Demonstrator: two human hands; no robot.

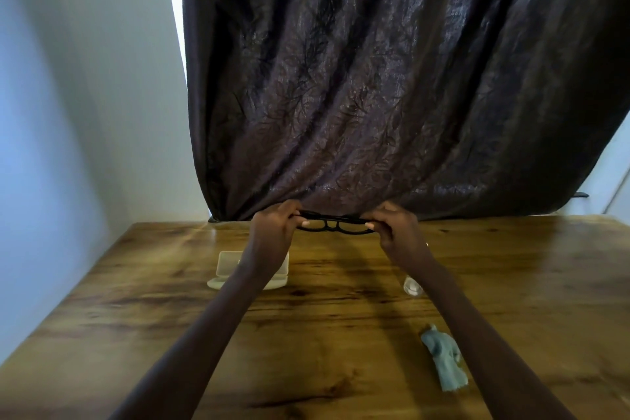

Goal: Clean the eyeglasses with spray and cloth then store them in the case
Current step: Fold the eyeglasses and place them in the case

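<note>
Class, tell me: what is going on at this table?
A person holds black eyeglasses above a wooden table, left hand gripping one end, right hand the other. On the table lie a pale case, apparently open, a small spray bottle and a crumpled blue cloth, none being touched.

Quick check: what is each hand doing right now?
Left hand: pinches the left end of the eyeglasses.
Right hand: pinches the right end of the same eyeglasses.
</note>
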